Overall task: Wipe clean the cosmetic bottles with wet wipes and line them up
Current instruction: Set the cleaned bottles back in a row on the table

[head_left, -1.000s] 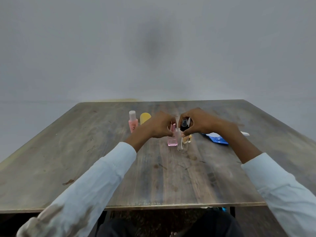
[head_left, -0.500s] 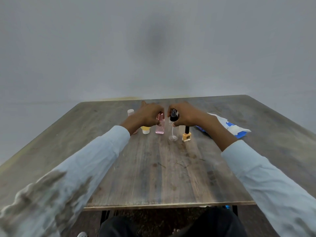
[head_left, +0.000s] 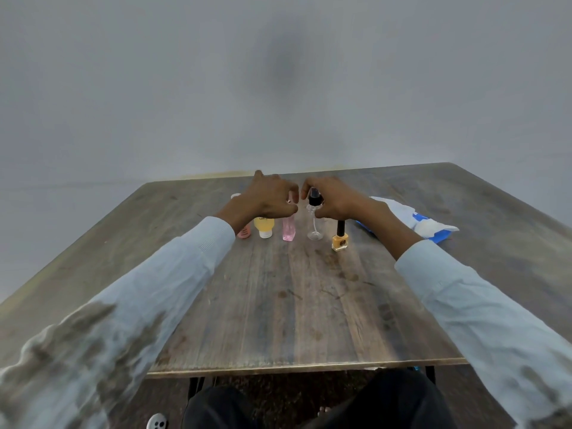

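Five small bottles stand in a row across the far middle of the worn, wood-grained surface [head_left: 278,305]: a peach bottle [head_left: 244,232] half hidden by the left wrist, a rounded yellow tube [head_left: 264,226] on its white cap, a slim pink glass bottle [head_left: 288,231], a clear spray bottle [head_left: 314,222] with a dark pump top, and a square orange polish bottle [head_left: 340,239] with a black stem cap. The left hand [head_left: 269,198] hovers at the pink bottle's top, fingers curled, its grip unclear. The right hand [head_left: 335,199] curls round the spray bottle's top. A blue-and-white wipes packet [head_left: 414,221] lies crumpled to the right.
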A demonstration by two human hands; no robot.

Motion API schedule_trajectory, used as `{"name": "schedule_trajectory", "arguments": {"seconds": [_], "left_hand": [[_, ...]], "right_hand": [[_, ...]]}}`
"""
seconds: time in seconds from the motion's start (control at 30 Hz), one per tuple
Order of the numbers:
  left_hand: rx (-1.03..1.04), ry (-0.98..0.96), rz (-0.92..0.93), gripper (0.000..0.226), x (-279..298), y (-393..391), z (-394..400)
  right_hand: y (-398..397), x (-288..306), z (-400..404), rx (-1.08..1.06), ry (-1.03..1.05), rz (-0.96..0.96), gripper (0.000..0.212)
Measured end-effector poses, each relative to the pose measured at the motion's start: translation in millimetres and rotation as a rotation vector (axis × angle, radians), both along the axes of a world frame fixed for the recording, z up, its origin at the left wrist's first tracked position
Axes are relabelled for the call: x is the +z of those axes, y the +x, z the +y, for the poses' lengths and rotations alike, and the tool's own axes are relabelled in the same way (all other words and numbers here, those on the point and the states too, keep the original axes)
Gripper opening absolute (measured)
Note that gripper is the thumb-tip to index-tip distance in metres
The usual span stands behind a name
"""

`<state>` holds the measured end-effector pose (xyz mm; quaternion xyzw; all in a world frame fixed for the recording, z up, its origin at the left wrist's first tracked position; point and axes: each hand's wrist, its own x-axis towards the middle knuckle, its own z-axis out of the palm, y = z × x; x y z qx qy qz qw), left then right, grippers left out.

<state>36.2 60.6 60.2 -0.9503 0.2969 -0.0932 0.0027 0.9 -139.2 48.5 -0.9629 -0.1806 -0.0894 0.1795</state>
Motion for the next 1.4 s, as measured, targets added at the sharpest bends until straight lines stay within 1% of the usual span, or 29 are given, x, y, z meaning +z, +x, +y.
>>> {"name": "schedule_trajectory", "arguments": {"seconds": [0.07,0.13,0.27,0.57,0.73,1.07,1.23,1.4], "left_hand": [[0.053,0.095,-0.070,0.032,-0.6,0.1,-6.1],[0.083,0.167,-0.071,0.039,-0.8,-0.2,-11.1],[0.087,0.097,-0.015,0.028,-0.3,0.8,-11.3],[0.074,0.050,-0.023,0.026,-5.4,-0.3,-5.3],[0.063,0.034,0.001,0.027,-7.3,1.1,-3.9],[0.067,0.018,-0.027,0.028,-10.0,2.8,-2.6],[0.075,0.001,-0.001,0.028,-10.3,3.3,-2.4],[0.085,-0.022,0.010,0.034,-12.5,7.0,-1.5]], "right_hand": [[-1.5,-2.4,1.2,-0.011,0.020,-0.022,0.051],[-3.3,-4.3,2.0,-0.021,0.042,-0.042,0.054],[-4.6,-6.4,1.1,-0.028,0.090,-0.051,0.053],[0.2,-11.9,11.5,-0.049,0.125,-0.092,0.055],[0.0,-12.7,11.4,-0.060,0.123,-0.084,0.054],[2.7,-13.8,7.1,-0.033,0.083,-0.054,0.057],[3.8,-17.4,7.6,-0.038,0.081,-0.073,0.063],[3.7,-19.9,6.8,-0.031,0.103,-0.086,0.067]]}}
